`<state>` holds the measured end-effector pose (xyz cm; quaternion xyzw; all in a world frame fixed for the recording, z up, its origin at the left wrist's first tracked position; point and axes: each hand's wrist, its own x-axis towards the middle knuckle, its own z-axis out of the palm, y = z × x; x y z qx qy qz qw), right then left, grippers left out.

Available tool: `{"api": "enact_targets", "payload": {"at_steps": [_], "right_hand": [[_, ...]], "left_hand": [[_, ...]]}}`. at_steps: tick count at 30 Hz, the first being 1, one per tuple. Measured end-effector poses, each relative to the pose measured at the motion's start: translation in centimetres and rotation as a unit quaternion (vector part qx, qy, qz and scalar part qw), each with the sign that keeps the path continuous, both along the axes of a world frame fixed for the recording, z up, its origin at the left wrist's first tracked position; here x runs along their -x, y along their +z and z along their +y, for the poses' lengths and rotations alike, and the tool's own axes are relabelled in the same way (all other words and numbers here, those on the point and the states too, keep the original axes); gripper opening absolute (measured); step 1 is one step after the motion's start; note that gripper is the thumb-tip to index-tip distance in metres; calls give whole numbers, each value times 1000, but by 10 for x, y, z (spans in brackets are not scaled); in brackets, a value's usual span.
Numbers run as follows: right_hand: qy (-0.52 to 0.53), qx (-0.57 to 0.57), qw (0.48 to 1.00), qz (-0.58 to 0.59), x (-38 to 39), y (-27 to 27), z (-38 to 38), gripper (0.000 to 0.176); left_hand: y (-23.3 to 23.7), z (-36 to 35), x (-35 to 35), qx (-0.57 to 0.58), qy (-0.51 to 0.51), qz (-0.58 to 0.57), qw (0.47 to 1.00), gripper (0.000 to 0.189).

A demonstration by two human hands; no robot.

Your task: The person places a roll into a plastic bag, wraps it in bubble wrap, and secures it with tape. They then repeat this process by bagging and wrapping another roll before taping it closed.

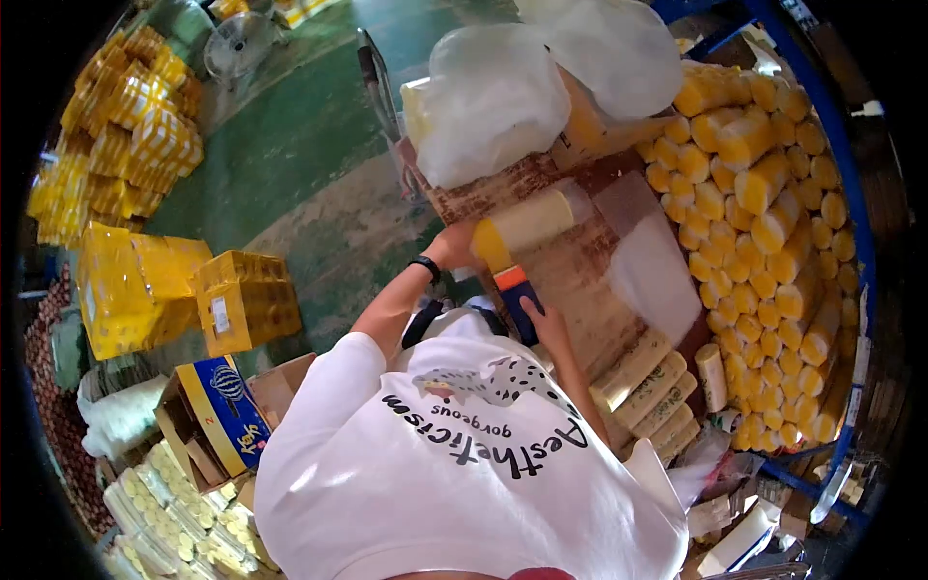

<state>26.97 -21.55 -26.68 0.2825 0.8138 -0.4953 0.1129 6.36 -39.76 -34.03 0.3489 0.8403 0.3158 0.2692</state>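
Note:
A pale cylindrical roll (pixel 535 221) with a yellow end lies slantwise on the worn brown worktop (pixel 561 280), with clear film at its far end. My left hand (pixel 454 246), with a black band on the wrist, is closed at the yellow end; its fingers are partly hidden and blurred. In my right hand (pixel 544 325) is a dark blue, block-shaped tool (pixel 518 307) with an orange end. That orange end meets the yellow part of the roll or sits just beside it. Near my right forearm, several pale rolls with dark print (pixel 650 391) lie side by side.
White plastic bags (pixel 498 106) cover the worktop's far end. Many yellow-ended rolls (pixel 764 232) are stacked in a blue-framed rack (pixel 851 213) at right. Yellow-taped boxes (pixel 246 302) and an open carton (pixel 208 420) stand left. A fan (pixel 239 45) is farther back.

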Motion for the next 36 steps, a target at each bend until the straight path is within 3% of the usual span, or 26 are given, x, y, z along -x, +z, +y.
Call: {"api": "enact_targets", "payload": {"at_steps": [5, 7, 10, 12, 14, 16, 19, 20, 22, 23, 26, 28, 32, 34, 36], "right_hand": [[22, -45, 990, -128, 5, -30, -1, 69], [3, -49, 996, -74, 13, -36, -4, 71], [29, -68, 994, -74, 25, -55, 6, 71], [45, -107, 990, -80, 21, -63, 10, 69], [40, -165, 984, -59, 20, -57, 1, 66], [72, -171, 979, -82, 25, -23, -11, 62], [135, -238, 958, -90, 29, 1, -26, 58], [160, -273, 945, -86, 31, 4, -25, 57], [103, -276, 956, 12, 21, 0, -18, 57], [77, -277, 956, 64, 15, -1, -12, 57], [43, -257, 965, -31, -9, 30, 13, 58], [-46, -128, 990, -24, -31, 31, 31, 56], [-195, 96, 971, 99, -64, 19, 40, 51], [-175, 80, 974, 116, -70, 35, 28, 46], [-149, 59, 976, 146, -70, 34, 18, 45]], "left_hand": [[-2, 3, 2, 11, -18, -14, 1000, 102], [-24, 5, 13, -13, -50, -18, 998, 102], [-37, 4, 23, 51, -95, 49, 993, 90], [-76, 6, 27, -5, -172, 200, 965, 85], [-85, 11, 22, -1, -169, 249, 954, 80], [-59, 29, 0, 64, -94, 194, 974, 77], [-13, 40, -10, 129, -7, 31, 991, 91], [15, 39, -7, 121, -41, -10, 992, 91], [66, 29, 1, 104, -106, -92, 985, 89], [62, 29, 0, 102, -61, -27, 993, 88], [20, 32, -20, 100, 46, 188, 976, 92], [-2, 39, -36, 112, 59, 359, 925, 97], [14, 48, -35, 191, 42, 285, 938, 96], [49, 44, -23, 202, 8, 198, 959, 69], [47, 46, -15, 216, -8, 217, 952, 59]]}}
